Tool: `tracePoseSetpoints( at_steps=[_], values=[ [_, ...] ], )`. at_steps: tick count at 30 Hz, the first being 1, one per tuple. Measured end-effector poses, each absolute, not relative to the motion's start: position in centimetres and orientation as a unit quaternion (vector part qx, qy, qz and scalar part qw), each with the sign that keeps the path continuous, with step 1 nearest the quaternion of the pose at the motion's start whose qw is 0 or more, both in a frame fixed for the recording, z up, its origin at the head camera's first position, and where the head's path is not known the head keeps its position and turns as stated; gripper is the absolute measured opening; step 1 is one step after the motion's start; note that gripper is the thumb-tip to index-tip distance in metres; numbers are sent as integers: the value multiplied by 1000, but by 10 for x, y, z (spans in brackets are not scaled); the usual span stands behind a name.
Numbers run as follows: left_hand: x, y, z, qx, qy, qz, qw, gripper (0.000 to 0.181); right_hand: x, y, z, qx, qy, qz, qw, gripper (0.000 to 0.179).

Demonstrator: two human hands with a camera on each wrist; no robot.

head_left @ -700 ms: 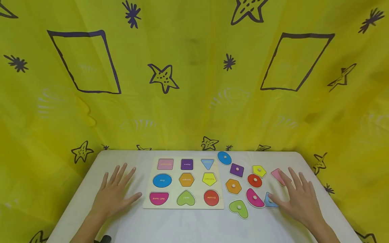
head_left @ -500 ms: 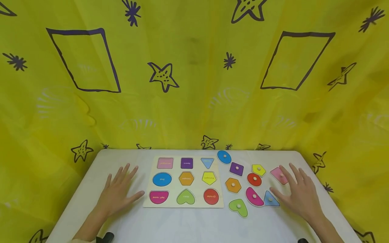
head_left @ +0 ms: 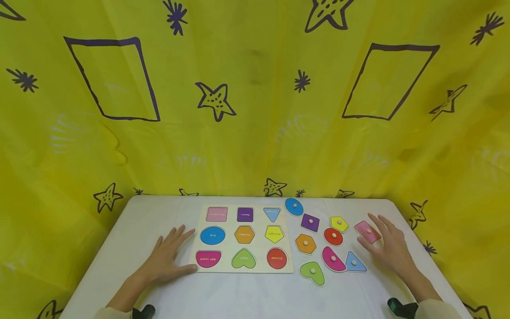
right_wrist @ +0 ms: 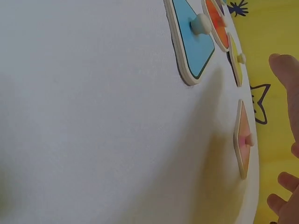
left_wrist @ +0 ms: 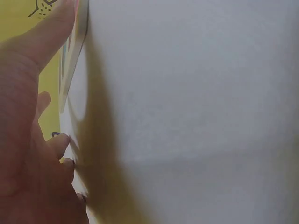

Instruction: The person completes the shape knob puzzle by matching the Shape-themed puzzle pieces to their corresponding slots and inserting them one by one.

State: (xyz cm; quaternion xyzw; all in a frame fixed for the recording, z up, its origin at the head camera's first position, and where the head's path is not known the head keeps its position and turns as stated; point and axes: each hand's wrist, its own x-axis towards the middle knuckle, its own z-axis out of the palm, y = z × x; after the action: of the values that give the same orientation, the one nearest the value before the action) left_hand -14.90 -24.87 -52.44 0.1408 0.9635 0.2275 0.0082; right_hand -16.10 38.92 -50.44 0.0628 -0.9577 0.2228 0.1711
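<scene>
A flat shape puzzle board (head_left: 260, 267) lies on the white table, its printed slots in three rows. My left hand (head_left: 163, 257) is at the board's left edge, thumb and fingers spread, the thumb tip right at the lower left corner. In the left wrist view the thumb (left_wrist: 46, 37) overlaps the board's edge (left_wrist: 74, 60). My right hand (head_left: 390, 246) is beside the pink rectangle piece (head_left: 366, 231), fingers apart and holding nothing. That piece (right_wrist: 243, 140) shows its round knob in the right wrist view, near the fingers. The blue triangle piece (head_left: 354, 263) lies to the hand's left.
Loose knobbed pieces lie right of the board: a blue oval (head_left: 292, 207), purple square (head_left: 309, 223), yellow pentagon (head_left: 338, 225), red circle (head_left: 332, 237), orange hexagon (head_left: 304, 246), magenta half round (head_left: 332, 261) and green heart (head_left: 310, 274). A yellow curtain (head_left: 255, 146) hangs behind the table.
My left hand has moved right to the board's edge. My right hand has shifted slightly right, uncovering the blue triangle and pink rectangle pieces. The board and pieces stay put.
</scene>
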Motion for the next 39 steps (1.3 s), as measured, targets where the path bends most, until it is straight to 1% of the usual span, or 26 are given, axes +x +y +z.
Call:
tracePoseSetpoints(
  at_steps=[4,10,17,25,34,39],
  values=[
    [-150,-249,-528,143,963,229,13,103,-166,392,-510,50,-958,239,152,80],
    [-149,-250,-532,152,960,233,8,102,-175,400,-520,36,-956,256,137,64],
    [-147,-249,-535,151,959,241,10,100,-177,410,-532,-5,-956,260,136,50],
    [-148,-249,-534,147,961,236,4,100,-180,412,-535,-61,-948,292,110,47],
    [-148,-249,-533,141,962,232,3,100,-183,410,-537,-75,-943,294,137,36],
    [-148,-248,-533,141,963,231,5,100,-183,410,-537,-78,-942,297,139,35]
  ],
)
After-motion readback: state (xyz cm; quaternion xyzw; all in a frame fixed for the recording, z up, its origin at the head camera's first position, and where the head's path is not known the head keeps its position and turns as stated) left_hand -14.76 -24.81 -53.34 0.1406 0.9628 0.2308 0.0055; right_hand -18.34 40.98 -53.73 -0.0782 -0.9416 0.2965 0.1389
